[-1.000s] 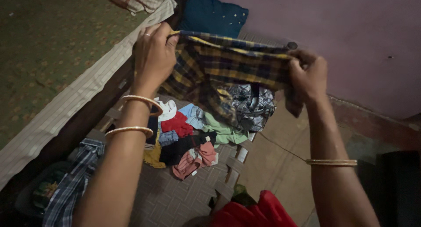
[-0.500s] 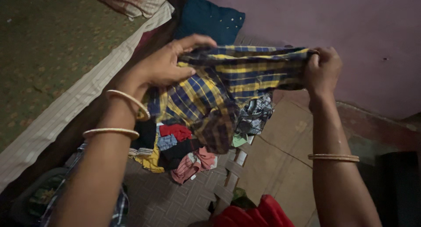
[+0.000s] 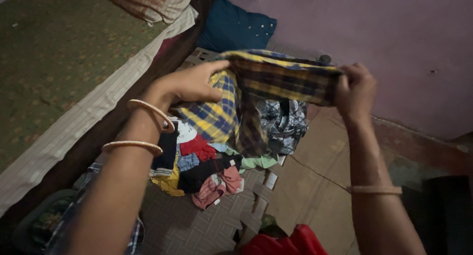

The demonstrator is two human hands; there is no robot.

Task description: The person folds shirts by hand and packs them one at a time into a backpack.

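Note:
A yellow and blue plaid cloth (image 3: 261, 87) hangs in the air between my two hands, above the floor. My left hand (image 3: 189, 82) grips its left part, where the fabric folds down in a loose flap. At its right end my right hand (image 3: 354, 90) pinches the top edge. Both wrists carry thin bangles. Below the cloth lies a heap of small clothes (image 3: 207, 159) in red, pink, green, black and yellow on the floor mat (image 3: 197, 220).
A bed with a green patterned cover (image 3: 59, 48) and a striped sheet edge runs along the left. A dark blue cushion (image 3: 236, 28) leans against the purple wall (image 3: 384, 33). A red garment (image 3: 286, 242) lies at the bottom, a checked cloth (image 3: 133, 235) at bottom left.
My left hand has shifted right and lower along the cloth, folding the left part under. The right hand keeps its hold and has dropped slightly.

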